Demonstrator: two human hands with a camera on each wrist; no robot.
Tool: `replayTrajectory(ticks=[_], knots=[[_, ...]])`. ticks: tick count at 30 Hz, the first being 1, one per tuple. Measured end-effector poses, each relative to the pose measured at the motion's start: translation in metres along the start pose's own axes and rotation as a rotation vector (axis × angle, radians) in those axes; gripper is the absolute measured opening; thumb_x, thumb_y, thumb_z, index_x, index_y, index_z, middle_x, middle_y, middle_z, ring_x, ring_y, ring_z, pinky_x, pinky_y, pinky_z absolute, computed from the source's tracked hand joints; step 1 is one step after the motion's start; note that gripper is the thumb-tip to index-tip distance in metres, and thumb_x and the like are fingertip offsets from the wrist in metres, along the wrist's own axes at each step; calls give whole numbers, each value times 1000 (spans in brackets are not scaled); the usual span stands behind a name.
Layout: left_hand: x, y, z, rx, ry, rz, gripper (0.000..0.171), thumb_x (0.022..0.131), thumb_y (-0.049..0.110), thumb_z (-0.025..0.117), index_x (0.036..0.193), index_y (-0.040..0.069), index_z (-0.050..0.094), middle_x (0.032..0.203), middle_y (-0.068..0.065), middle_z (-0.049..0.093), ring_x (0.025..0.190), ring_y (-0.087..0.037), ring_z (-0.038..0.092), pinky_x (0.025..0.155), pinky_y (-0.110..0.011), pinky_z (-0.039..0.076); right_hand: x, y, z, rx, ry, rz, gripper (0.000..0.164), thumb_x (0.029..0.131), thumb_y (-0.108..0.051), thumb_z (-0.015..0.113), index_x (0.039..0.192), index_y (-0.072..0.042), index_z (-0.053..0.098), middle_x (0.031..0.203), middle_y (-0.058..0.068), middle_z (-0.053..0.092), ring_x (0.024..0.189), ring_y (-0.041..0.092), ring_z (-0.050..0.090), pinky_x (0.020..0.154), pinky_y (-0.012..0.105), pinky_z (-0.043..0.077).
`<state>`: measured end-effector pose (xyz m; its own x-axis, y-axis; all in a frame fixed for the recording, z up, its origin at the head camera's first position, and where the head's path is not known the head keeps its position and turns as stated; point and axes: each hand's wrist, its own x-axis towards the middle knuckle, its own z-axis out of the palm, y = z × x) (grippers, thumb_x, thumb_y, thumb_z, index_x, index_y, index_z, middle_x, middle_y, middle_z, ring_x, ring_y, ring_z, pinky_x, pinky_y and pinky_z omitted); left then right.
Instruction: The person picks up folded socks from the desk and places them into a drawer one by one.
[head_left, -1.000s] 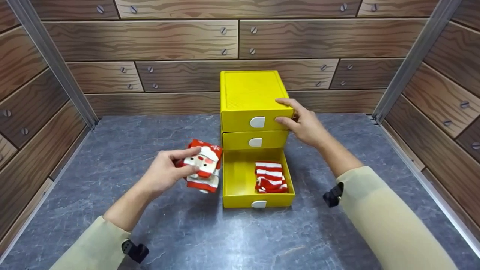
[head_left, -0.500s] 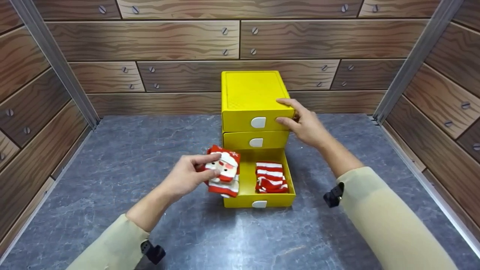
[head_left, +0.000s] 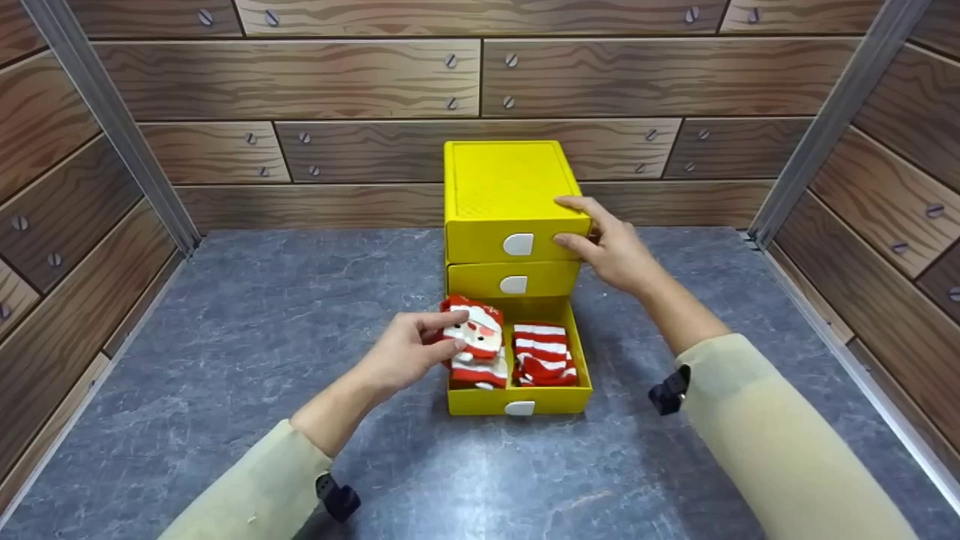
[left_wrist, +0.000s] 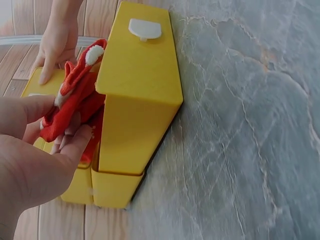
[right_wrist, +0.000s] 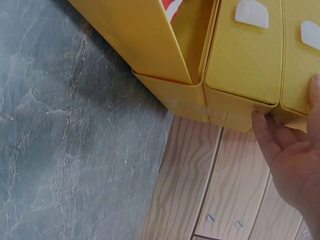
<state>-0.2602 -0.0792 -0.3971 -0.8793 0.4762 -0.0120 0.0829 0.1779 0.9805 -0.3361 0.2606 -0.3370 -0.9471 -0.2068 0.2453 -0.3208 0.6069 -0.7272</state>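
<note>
My left hand pinches a folded pair of red and white socks with a Santa face, over the left half of the pulled-out bottom drawer. In the left wrist view the red cloth shows between thumb and fingers, right at the drawer's side wall. A second folded bundle of red and white striped socks lies in the drawer's right half. My right hand grips the top right front corner of the yellow drawer unit. Its thumb lies on the front and its other fingers on the top and side.
The two upper drawers, the top one and the middle one, are closed and bear white tabs. The unit stands on a grey marbled tabletop, with a wood-patterned wall behind it and at both sides.
My left hand has moved right with the Santa socks, from beside the bottom drawer to over and into its left half. The right hand has stayed on the unit's corner.
</note>
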Motion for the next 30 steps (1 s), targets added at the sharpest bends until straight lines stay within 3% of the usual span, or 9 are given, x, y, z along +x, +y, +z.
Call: replayTrajectory(ticks=[4, 10, 22, 30], knots=[[5, 1, 5, 19, 26, -18, 46, 103, 9, 71, 148, 13, 63, 145, -11, 63, 118, -20, 65, 95, -32, 58, 0, -1, -1, -11, 1, -2, 59, 106, -40, 66, 160, -33, 45, 133, 19, 64, 111, 31, 66, 88, 44, 55], [12, -1, 13, 63, 68, 11, 44, 101, 6, 73, 144, 6, 66, 140, -14, 67, 110, -20, 66, 89, -29, 57, 0, -2, -1, -17, 0, 4, 58, 106, -40, 65, 160, -33, 45, 134, 20, 63, 112, 32, 65, 88, 45, 54], [19, -1, 20, 130, 60, 10, 43, 100, 6, 73, 142, 6, 68, 134, -15, 69, 108, -21, 68, 92, -31, 58, 0, -2, -2, -26, 3, 15, 58, 105, -41, 65, 160, -35, 45, 134, 19, 64, 111, 30, 66, 87, 42, 56], [20, 1, 21, 163, 49, -54, 40, 100, 4, 72, 140, 3, 69, 127, -15, 71, 102, -20, 67, 88, -29, 57, 0, -1, -2, -22, 4, 14, 58, 106, -40, 66, 159, -34, 46, 136, 20, 63, 111, 31, 65, 88, 44, 56]])
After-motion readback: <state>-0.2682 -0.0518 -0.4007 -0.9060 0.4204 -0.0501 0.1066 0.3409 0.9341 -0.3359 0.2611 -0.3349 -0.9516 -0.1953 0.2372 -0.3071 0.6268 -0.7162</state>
